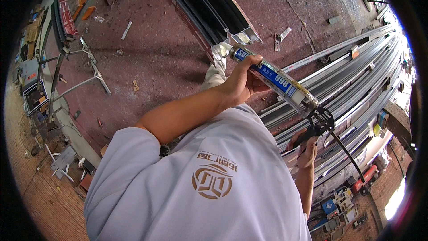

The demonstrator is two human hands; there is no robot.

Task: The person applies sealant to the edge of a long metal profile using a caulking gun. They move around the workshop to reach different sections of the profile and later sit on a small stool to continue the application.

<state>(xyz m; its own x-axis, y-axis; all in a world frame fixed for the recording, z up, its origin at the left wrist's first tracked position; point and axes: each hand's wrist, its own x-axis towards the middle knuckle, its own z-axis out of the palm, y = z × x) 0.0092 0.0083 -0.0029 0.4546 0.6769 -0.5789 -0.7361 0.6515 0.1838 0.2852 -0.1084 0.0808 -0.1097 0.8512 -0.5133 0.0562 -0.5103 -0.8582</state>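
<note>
A caulking gun (pixel 320 120) with a blue and white sealant cartridge (pixel 272 78) loaded in it lies slantwise across the view, its front end toward the upper left. My left hand (pixel 243 80) is wrapped round the front part of the cartridge, thumb on top. At the rear, my right hand (pixel 306 149) grips the black handle, with some fingers hidden. The gun's thin rod sticks out behind toward the lower right. Just beyond the front end is the near end of a long bundle of dark metal profiles (pixel 209 13), with silvery pieces at its cut end.
Long grey metal profiles (pixel 352 80) are stacked along the right. A metal stand (pixel 96 73) is at the left, near a red and white box (pixel 65 11). Scraps lie on the reddish floor (pixel 133 62). A red cylinder (pixel 364 178) and assorted tools are at the lower right.
</note>
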